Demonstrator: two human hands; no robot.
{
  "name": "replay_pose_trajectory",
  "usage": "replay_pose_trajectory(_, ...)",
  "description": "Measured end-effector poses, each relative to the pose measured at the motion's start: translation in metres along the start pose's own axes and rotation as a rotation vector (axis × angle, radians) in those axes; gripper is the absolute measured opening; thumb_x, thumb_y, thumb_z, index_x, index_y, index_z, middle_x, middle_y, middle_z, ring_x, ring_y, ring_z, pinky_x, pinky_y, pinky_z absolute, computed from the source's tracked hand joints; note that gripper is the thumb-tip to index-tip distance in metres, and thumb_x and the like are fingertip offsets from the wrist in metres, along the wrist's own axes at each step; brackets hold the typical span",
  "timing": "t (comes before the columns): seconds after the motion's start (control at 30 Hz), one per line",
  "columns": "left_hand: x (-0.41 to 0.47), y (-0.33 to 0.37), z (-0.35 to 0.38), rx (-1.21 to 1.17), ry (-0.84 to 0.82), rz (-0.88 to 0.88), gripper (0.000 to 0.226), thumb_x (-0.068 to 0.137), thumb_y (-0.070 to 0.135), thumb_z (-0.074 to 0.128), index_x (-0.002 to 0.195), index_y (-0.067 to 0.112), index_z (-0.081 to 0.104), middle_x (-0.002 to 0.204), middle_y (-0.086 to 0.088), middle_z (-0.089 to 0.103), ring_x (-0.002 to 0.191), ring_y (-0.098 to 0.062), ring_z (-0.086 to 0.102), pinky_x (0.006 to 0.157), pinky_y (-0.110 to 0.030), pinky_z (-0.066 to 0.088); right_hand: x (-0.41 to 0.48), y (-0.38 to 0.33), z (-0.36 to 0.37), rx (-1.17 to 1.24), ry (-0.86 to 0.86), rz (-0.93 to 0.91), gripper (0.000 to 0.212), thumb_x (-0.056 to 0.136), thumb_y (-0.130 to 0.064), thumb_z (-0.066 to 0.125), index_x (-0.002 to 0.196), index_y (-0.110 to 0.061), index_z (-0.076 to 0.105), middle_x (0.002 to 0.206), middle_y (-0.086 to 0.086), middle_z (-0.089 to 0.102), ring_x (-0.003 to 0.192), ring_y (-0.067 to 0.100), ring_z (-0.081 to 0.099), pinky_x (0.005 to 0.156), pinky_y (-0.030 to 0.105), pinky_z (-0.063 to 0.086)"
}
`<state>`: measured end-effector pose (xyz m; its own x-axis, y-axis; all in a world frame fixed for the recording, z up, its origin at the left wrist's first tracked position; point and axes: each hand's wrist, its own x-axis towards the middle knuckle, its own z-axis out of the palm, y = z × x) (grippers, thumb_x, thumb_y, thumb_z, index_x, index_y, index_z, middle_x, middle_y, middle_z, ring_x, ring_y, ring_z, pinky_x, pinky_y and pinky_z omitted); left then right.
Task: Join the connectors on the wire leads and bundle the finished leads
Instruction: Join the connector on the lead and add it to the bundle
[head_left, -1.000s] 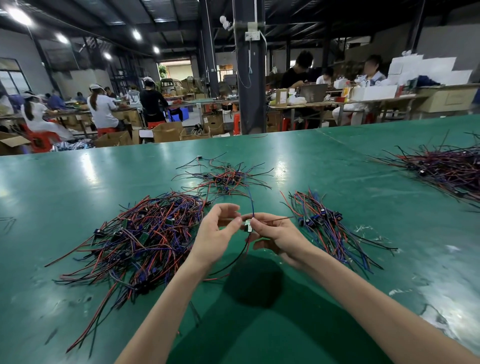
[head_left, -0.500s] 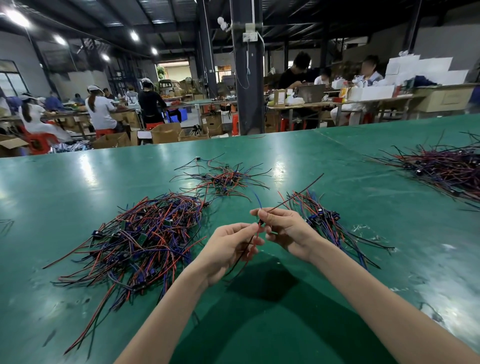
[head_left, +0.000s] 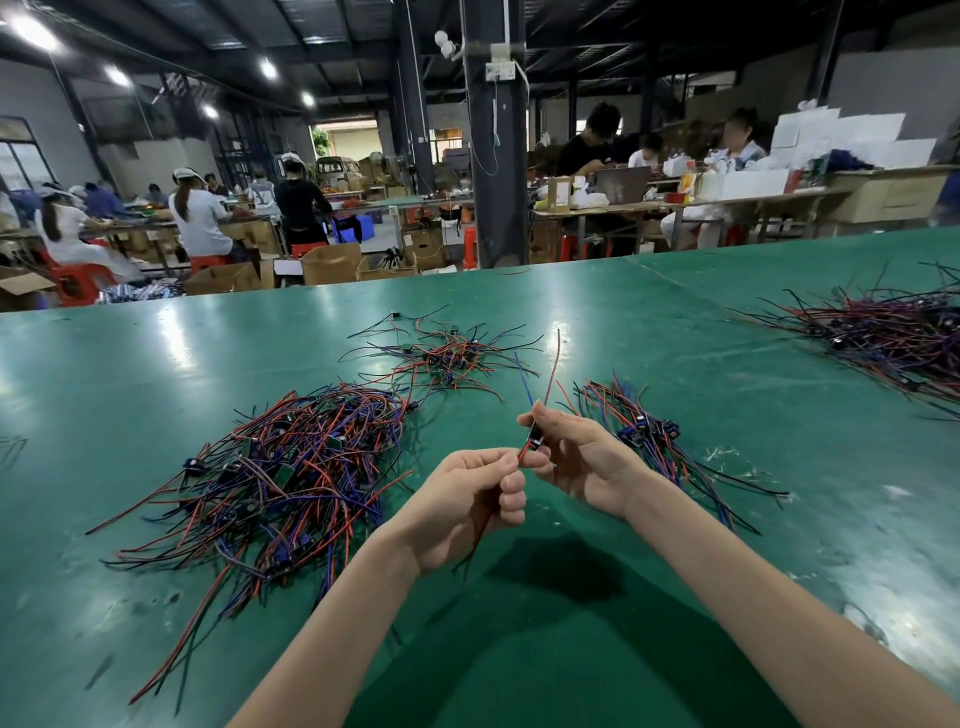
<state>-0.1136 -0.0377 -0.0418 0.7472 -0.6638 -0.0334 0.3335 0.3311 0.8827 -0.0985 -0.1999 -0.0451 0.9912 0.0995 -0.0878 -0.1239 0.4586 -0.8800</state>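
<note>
While both hands hover over the green bench (head_left: 156, 374), the left hand (head_left: 462, 504) pinches the wire lead (head_left: 553, 364) below its connector (head_left: 534, 442) with curled fingers, and the right hand (head_left: 582, 460) grips the connector. 4 heaps of leads (head_left: 291, 467) lie around; the cardboard boxes (head_left: 332, 262) behind hide their contents.

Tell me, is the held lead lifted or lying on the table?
Lifted: the left hand and right hand pinch the lead above the table.

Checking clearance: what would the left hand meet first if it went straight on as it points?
Probably the right hand: the left hand points up-right at it, with only the wire lead they both pinch between them. Depth is unclear.
</note>
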Motion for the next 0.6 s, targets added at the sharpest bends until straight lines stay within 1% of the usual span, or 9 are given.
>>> replay_pose_trajectory(0.1,-0.0008,0.0010,0.0003,-0.112,-0.060,-0.037,0.025,0.087,0.008,0.047,0.101,-0.007,0.061,0.056,0.002,0.042,0.046,-0.006,0.040,0.044,-0.017,0.038,0.0002,-0.0001,-0.0003,0.006,-0.016,0.016,0.019,0.066,-0.031,0.070,0.063,-0.013,0.073,0.057,-0.002,0.053,0.047,0.008,0.048,0.051,0.018,0.045)
replay_pose_trajectory(0.17,-0.0008,0.0000,0.0011,-0.178,-0.085,-0.072,0.025,0.088,0.006,0.045,0.103,-0.008,0.060,0.056,0.002,0.043,0.046,-0.006,0.040,0.044,-0.018,0.039,0.0004,0.0002,-0.0008,-0.005,-0.026,0.022,0.020,0.065,-0.032,0.070,0.061,-0.013,0.073,0.058,-0.003,0.054,0.046,0.007,0.049,0.052,0.018,0.046)
replay_pose_trajectory(0.23,-0.0014,-0.0009,0.0016,-0.184,-0.103,-0.102,0.026,0.088,0.006,0.045,0.103,-0.008,0.061,0.058,0.001,0.046,0.047,-0.007,0.044,0.045,-0.019,0.043,0.0000,0.0010,-0.0013,-0.030,-0.038,0.016,0.021,0.066,-0.031,0.070,0.067,-0.010,0.071,0.058,-0.003,0.054,0.043,0.005,0.050,0.053,0.019,0.048)
replay_pose_trajectory(0.3,-0.0030,0.0004,0.0015,-0.112,-0.106,-0.130,0.027,0.086,0.008,0.047,0.100,-0.005,0.067,0.063,-0.004,0.057,0.052,-0.011,0.056,0.051,-0.022,0.050,-0.0004,0.0020,-0.0015,-0.066,-0.046,0.001,0.023,0.067,-0.029,0.070,0.072,-0.006,0.067,0.058,-0.002,0.058,0.041,0.005,0.051,0.049,0.018,0.048)
replay_pose_trajectory(0.37,-0.0046,0.0034,0.0007,-0.025,-0.105,-0.168,0.028,0.084,0.012,0.050,0.099,-0.003,0.068,0.074,-0.008,0.068,0.063,-0.016,0.067,0.060,-0.025,0.056,-0.0003,0.0029,-0.0016,-0.130,-0.037,-0.003,0.021,0.066,-0.030,0.071,0.066,-0.009,0.071,0.060,0.000,0.059,0.048,0.008,0.053,0.048,0.017,0.046)
replay_pose_trajectory(0.43,-0.0066,0.0059,0.0005,0.050,-0.109,-0.194,0.030,0.084,0.018,0.051,0.100,-0.001,0.067,0.082,-0.011,0.072,0.071,-0.017,0.070,0.066,-0.025,0.057,0.0000,0.0038,-0.0018,-0.198,-0.020,0.004,0.021,0.065,-0.032,0.073,0.060,-0.011,0.072,0.061,0.001,0.060,0.054,0.011,0.051,0.052,0.018,0.044)
replay_pose_trajectory(0.5,-0.0082,0.0062,0.0004,0.124,-0.124,-0.195,0.031,0.086,0.021,0.053,0.105,-0.001,0.064,0.085,-0.011,0.072,0.075,-0.017,0.070,0.068,-0.025,0.057,0.0001,0.0042,-0.0016,-0.233,0.015,0.018,0.022,0.063,-0.033,0.074,0.058,-0.011,0.073,0.059,0.000,0.059,0.051,0.010,0.049,0.050,0.018,0.042)
replay_pose_trajectory(0.6,-0.0102,0.0039,0.0005,0.163,-0.197,-0.245,0.028,0.091,0.010,0.047,0.113,-0.003,0.057,0.090,-0.015,0.072,0.080,-0.021,0.071,0.072,-0.029,0.057,0.0007,0.0036,-0.0019,-0.248,0.083,0.037,0.022,0.061,-0.031,0.076,0.056,-0.011,0.071,0.057,-0.002,0.055,0.044,0.006,0.043,0.042,0.015,0.037)
